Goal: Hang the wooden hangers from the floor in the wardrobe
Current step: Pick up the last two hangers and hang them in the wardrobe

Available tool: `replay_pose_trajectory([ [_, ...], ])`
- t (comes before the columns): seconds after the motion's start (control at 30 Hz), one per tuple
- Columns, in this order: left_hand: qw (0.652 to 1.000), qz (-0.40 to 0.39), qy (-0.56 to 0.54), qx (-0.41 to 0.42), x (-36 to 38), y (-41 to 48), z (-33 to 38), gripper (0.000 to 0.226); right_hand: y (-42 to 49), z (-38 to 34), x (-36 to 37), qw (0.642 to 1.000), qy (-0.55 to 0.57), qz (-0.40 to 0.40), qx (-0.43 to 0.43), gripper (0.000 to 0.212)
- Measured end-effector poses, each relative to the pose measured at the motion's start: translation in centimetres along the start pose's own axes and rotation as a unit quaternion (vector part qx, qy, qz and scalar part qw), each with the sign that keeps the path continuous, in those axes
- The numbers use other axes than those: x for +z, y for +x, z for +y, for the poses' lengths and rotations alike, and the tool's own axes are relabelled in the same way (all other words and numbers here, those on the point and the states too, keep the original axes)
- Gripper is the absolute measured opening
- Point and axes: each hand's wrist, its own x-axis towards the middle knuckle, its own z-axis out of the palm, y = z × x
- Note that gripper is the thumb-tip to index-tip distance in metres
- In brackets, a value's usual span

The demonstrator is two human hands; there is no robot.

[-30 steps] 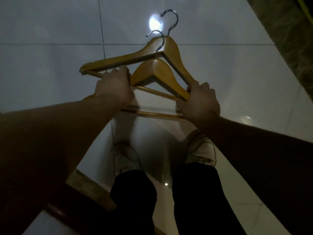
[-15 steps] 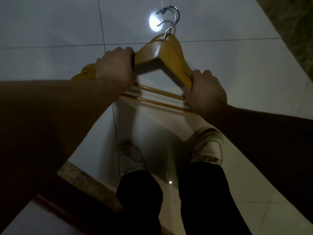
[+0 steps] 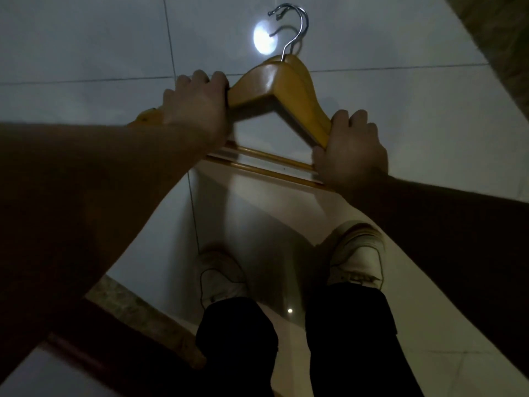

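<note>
Two wooden hangers [image 3: 282, 87] with metal hooks [image 3: 297, 27] are stacked one on the other, held above the white tiled floor. My left hand [image 3: 197, 107] grips their left arm, fingers curled over the top edge. My right hand [image 3: 350, 147] grips the right end, fingers wrapped over the wood. Both lower bars [image 3: 263, 164] show between my hands. The hooks point away from me and nearly overlap. The wardrobe is out of view.
White glossy floor tiles [image 3: 86, 53] spread ahead, with a bright lamp reflection [image 3: 263, 41]. My two white shoes [image 3: 357, 253] and dark trouser legs stand below. A speckled stone threshold [image 3: 128, 308] and dark wooden edge lie at lower left. A darker textured strip [image 3: 503, 38] runs at upper right.
The two hangers, offset a second ago, have been brought together into one aligned stack. Both hands have risen with them and kept their grip.
</note>
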Motion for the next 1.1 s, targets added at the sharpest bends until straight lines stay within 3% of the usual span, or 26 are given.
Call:
replay_pose_trajectory([
  [0.13, 0.999, -0.023, 0.019, -0.016, 0.0, 0.9, 0.6, 0.051, 0.6, -0.1, 0.5, 0.997, -0.076, 0.007, -0.013, 0.058],
  [0.43, 0.997, -0.051, 0.039, 0.029, 0.1, 0.3, 0.4, 0.041, 1.3, 1.1, -0.1, 0.997, -0.051, -0.047, -0.027, 0.053],
  [0.57, 0.997, -0.068, 0.036, 0.031, -1.2, -1.2, 0.9, 0.036, -0.1, 1.4, -1.6, 0.997, -0.037, -0.055, -0.030, 0.041],
  [0.73, 0.998, -0.061, 0.025, 0.026, -4.9, -3.0, 1.5, 0.032, -2.2, 1.6, -6.1, 0.996, -0.024, -0.080, -0.026, 0.038],
  [1.1, 0.999, -0.029, 0.002, 0.036, -19.7, -8.7, 2.5, 0.021, -8.2, 0.8, -22.0, 0.998, -0.049, -0.037, -0.030, 0.027],
])
